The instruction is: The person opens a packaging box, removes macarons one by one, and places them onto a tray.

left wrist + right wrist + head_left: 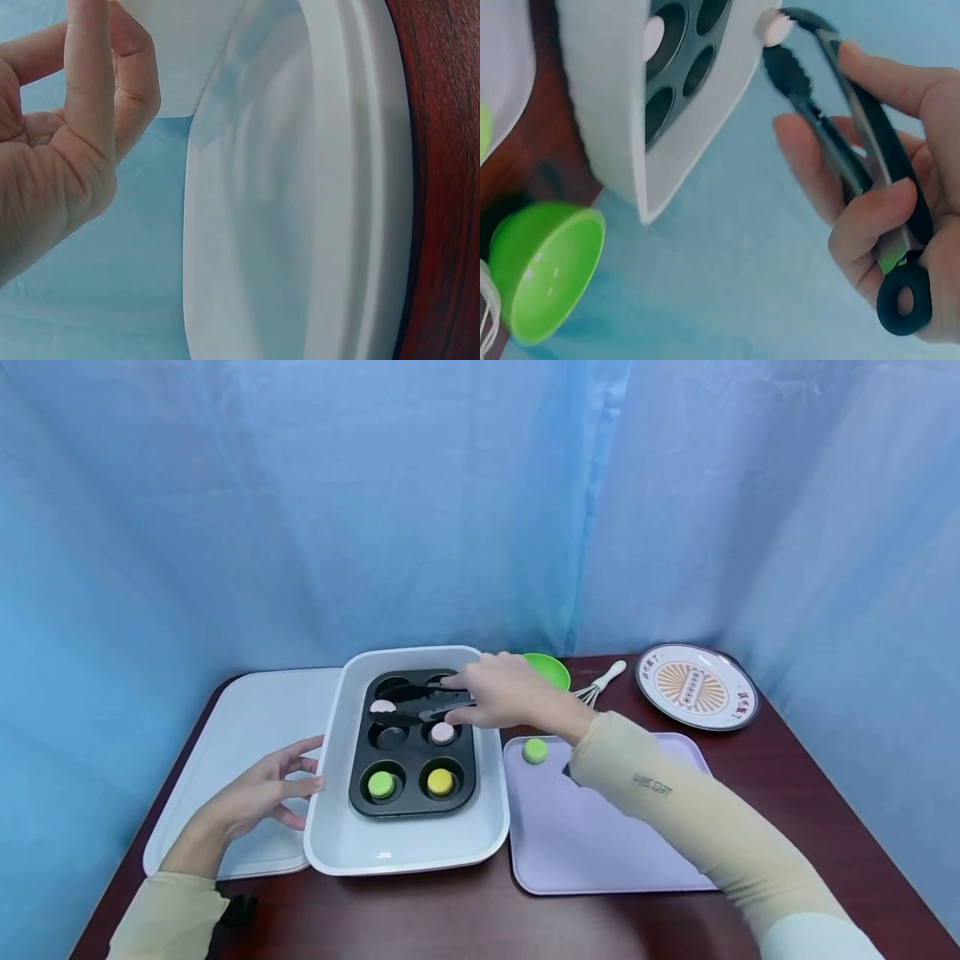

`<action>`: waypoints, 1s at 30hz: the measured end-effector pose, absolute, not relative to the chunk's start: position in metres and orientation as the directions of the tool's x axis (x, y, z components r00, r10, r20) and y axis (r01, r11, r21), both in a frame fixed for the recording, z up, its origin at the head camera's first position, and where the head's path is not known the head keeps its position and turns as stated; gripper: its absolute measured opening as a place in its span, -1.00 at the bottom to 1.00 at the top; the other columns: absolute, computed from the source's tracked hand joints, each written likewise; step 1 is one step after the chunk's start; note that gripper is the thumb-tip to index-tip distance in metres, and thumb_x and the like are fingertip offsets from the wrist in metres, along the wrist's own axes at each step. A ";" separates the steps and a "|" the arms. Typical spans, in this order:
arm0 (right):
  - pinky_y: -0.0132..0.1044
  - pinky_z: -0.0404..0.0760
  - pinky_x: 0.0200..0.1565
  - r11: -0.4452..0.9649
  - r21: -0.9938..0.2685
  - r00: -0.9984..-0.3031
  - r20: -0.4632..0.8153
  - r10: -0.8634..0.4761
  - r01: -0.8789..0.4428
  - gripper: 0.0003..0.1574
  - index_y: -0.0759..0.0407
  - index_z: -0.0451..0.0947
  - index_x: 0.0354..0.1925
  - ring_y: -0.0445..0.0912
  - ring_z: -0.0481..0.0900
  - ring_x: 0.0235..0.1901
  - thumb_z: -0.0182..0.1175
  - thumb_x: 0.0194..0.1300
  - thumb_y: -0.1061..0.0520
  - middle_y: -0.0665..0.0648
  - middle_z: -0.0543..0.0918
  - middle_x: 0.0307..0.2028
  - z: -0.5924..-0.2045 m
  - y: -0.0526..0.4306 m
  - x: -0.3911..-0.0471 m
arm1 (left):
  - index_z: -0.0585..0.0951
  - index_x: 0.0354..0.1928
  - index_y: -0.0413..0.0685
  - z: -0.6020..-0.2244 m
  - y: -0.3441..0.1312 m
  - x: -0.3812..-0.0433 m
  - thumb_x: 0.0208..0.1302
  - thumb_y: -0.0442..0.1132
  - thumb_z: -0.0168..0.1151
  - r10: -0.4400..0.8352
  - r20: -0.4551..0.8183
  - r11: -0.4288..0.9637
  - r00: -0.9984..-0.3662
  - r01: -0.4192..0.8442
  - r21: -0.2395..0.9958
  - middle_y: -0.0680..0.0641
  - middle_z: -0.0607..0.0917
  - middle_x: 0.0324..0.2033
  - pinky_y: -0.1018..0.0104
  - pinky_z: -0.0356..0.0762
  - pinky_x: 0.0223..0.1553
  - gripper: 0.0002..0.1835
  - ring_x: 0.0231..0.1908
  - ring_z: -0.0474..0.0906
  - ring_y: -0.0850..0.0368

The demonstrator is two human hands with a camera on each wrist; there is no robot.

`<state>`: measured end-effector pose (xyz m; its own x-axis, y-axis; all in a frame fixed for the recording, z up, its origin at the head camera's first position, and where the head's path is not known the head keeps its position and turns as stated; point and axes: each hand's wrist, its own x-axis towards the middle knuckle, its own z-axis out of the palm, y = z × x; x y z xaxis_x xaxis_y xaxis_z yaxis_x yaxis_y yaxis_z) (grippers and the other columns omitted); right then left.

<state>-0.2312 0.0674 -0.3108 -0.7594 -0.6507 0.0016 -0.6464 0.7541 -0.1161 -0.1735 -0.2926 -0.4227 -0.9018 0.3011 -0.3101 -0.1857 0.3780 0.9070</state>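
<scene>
My right hand (498, 692) grips black tongs (859, 127) over a dark muffin tin (415, 806). A pale pink macaron (774, 28) is held between the tong tips, above the tin's left side. The tin stands in a deep white tray (341, 852). Its cups hold a green macaron (381, 785), a yellow macaron (440, 782) and another pink macaron (442, 732). My left hand (258, 789) is at the tray's left side, its fingertips against the rim. The left wrist view shows some of those fingers bent and cuts off their tips.
A flat white tray (247, 727) lies at left, partly under my left hand. On the right a purple tray (600, 852) carries a green macaron (535, 750). Behind are a green bowl (551, 277), a whisk (609, 675) and a patterned plate (693, 687).
</scene>
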 end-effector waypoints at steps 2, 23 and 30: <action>-0.32 0.05 -0.71 0.734 -0.160 -0.748 0.045 -0.662 -0.660 -0.33 0.00 0.60 0.28 -0.17 0.07 -0.80 0.33 0.32 -0.26 -0.05 0.44 -0.78 -0.309 0.084 -0.228 | 0.11 0.58 -0.04 -0.423 -0.293 -0.173 0.35 -0.18 0.34 0.305 -0.308 0.375 -0.901 -0.183 0.909 -0.35 0.44 0.11 -0.10 0.74 -0.33 -0.14 -0.10 0.65 -0.10; -0.58 0.44 -0.38 0.672 -0.342 -0.754 0.271 -0.599 -0.657 -0.34 0.12 0.60 0.27 -0.47 0.45 -0.49 0.49 0.20 0.11 -0.17 0.75 -0.27 -0.330 0.306 -0.165 | 0.12 0.57 -0.07 -0.424 -0.296 -0.174 0.37 -0.22 0.31 0.335 -0.307 0.344 -0.891 -0.188 0.920 -0.37 0.44 0.09 -0.13 0.73 -0.35 -0.17 -0.13 0.68 -0.12; -0.70 0.45 -0.12 0.757 -0.355 -0.836 0.270 -0.478 -0.548 -0.32 -0.03 0.68 0.19 -0.47 0.59 -0.11 0.58 0.05 0.18 -0.05 0.74 -0.01 -0.356 0.370 -0.146 | 0.13 0.57 -0.06 -0.424 -0.296 -0.175 0.37 -0.22 0.32 0.336 -0.298 0.343 -0.893 -0.179 0.922 -0.38 0.44 0.10 -0.14 0.73 -0.35 -0.17 -0.12 0.68 -0.14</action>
